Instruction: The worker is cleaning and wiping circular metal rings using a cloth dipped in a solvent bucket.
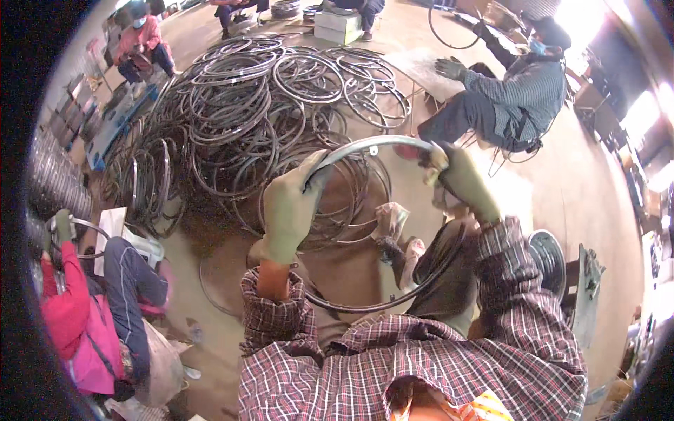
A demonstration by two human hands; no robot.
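In front of me I hold a thin metal wheel rim (382,142), tilted, its far arc bright and its near arc dark over my lap. My left hand (289,210), in a pale green work glove, is closed around the rim's upper left. My right hand (472,184), gloved too, grips the upper right. Something pale and crumpled (437,165) shows at the right fingers; whether it is a rag or part of the glove I cannot tell. Beyond my hands lies a large heap of similar rims (232,105).
A co-worker in pink (77,316) sits at the left with a rim; another in a grey-blue top (516,105) sits at the far right. Stacked rims (60,179) stand at the left edge. Beside my right leg are a round metal rim stack (547,261) and a board (586,298).
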